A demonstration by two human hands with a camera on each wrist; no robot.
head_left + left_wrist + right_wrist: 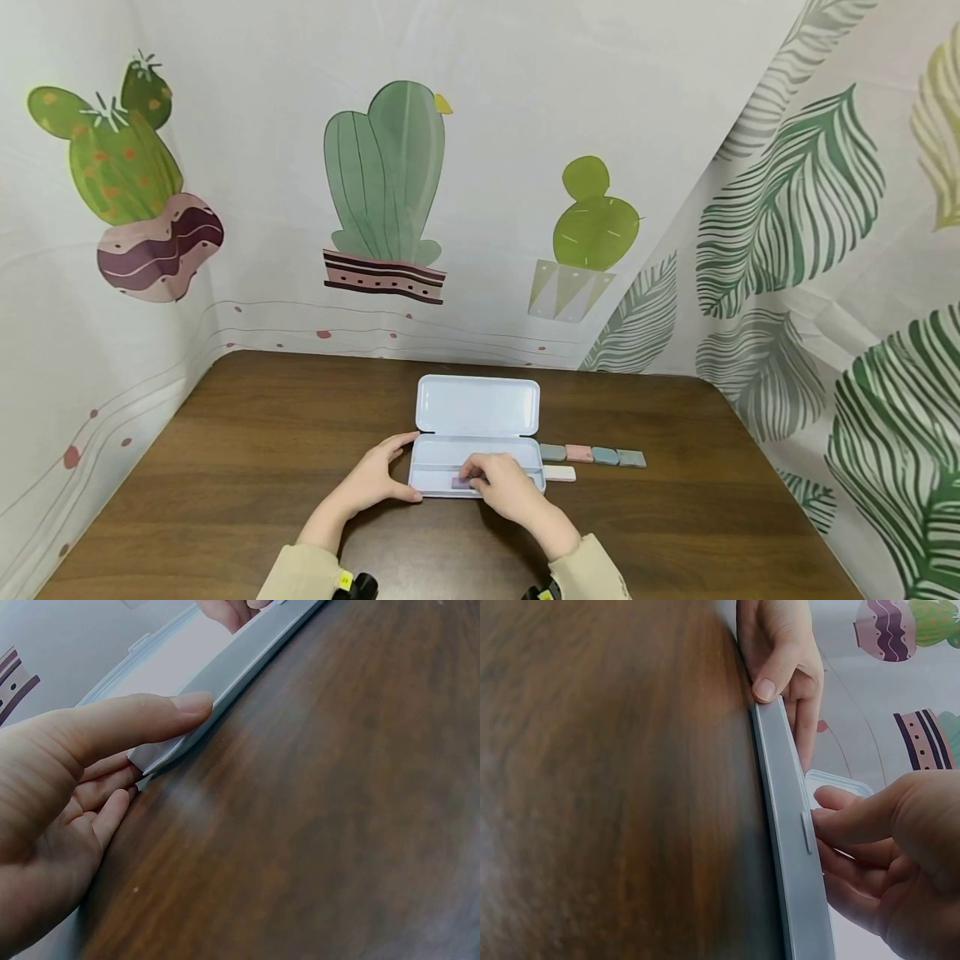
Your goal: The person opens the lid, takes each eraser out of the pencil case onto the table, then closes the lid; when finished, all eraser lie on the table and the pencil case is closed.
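Observation:
A pale blue pencil case (477, 404) lies on the table with its lid folded back. My left hand (373, 479) grips the left end of the case, thumb at the front corner and fingers round the side. In the left wrist view, the thumb (154, 720) lies along the case's front wall (247, 664). My right hand (504, 486) reaches over the front wall and pinches a small flat purple block (461, 482) in the front compartment. From the right wrist, the right hand's (900, 855) curled fingers hide the block behind the case wall (784, 795).
Right of the case, several flat blocks stand in a row: a pink one (579, 453), a blue one (605, 456) and grey-green ones (632, 458). A white block (559, 473) lies in front of them. Printed cloth (495, 208) hangs behind the brown table (262, 433).

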